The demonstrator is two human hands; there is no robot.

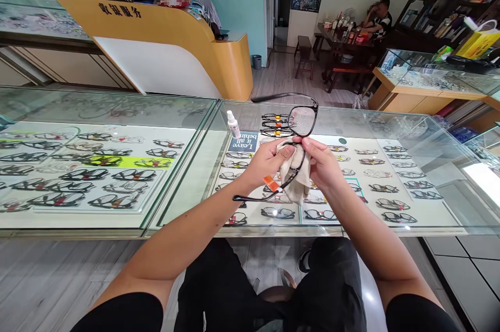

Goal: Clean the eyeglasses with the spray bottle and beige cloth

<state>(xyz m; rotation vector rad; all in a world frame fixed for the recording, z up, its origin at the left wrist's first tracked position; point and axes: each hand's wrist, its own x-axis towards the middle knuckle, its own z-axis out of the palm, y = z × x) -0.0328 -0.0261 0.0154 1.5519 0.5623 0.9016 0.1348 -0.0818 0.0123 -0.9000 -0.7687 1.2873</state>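
Between my two hands, above the glass display case, is a pair of black-framed eyeglasses (303, 121). Its upper lens carries many small droplets. A beige cloth (294, 181) hangs from my fingers and covers the lower lens. My left hand (269, 161) pinches cloth and frame from the left, thumb on the cloth. From the other side my right hand (321, 159) grips the frame near the bridge, fingers closed. An orange tag (271, 183) sits on the lower temple, which points left. A white spray bottle (233, 125) stands on the glass, left of the eyeglasses.
Rows of eyeglasses lie inside the glass display case (183, 222) beneath my hands. Behind it stand a yellow-and-white service counter (156, 24) with a person at it, and a wooden table (344, 35) with a seated person. Another display case (429, 89) is at right.
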